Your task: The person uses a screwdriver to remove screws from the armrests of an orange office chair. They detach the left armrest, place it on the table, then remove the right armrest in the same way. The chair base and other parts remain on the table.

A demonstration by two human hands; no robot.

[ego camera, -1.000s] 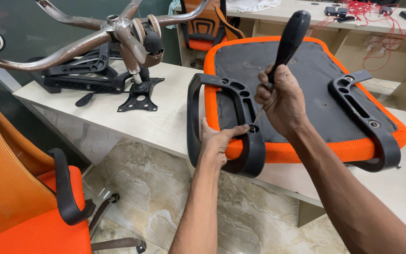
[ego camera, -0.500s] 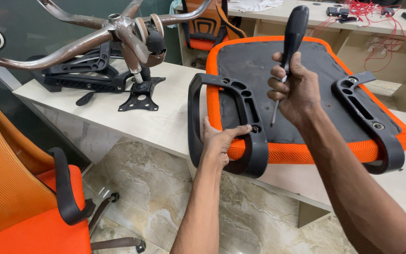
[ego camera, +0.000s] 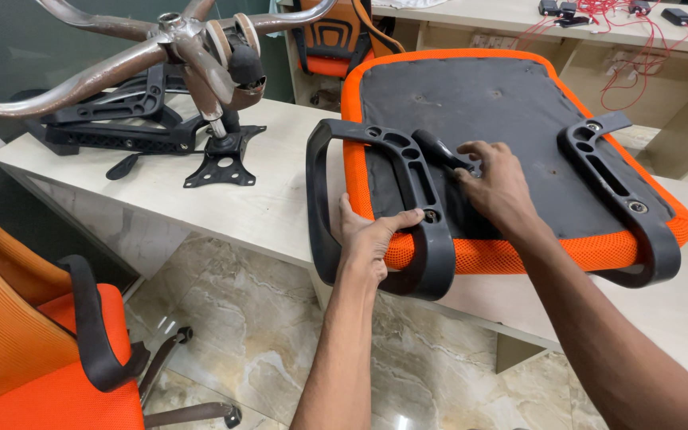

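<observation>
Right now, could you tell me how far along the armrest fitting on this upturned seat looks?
Both black armrests lie on the upturned orange seat. The far armrest shows screws at both ends, so it looks done. The near armrest is in hand: the left hand grips it, while the right hand rests on the screwdriver lying on the seat. Whether its screws are tight cannot be told.

Open bench [ego camera: 201,199] surface lies between the upturned orange seat [ego camera: 519,103] and the chair base [ego camera: 177,48] with its black mechanism parts [ego camera: 121,127], leaving a passage there. Both hands, left [ego camera: 372,239] and right [ego camera: 495,187], crowd the near armrest [ego camera: 408,167]. The seat's dark middle stays free up to the far armrest [ego camera: 615,191]. An orange chair [ego camera: 33,350] blocks the lower left.
</observation>
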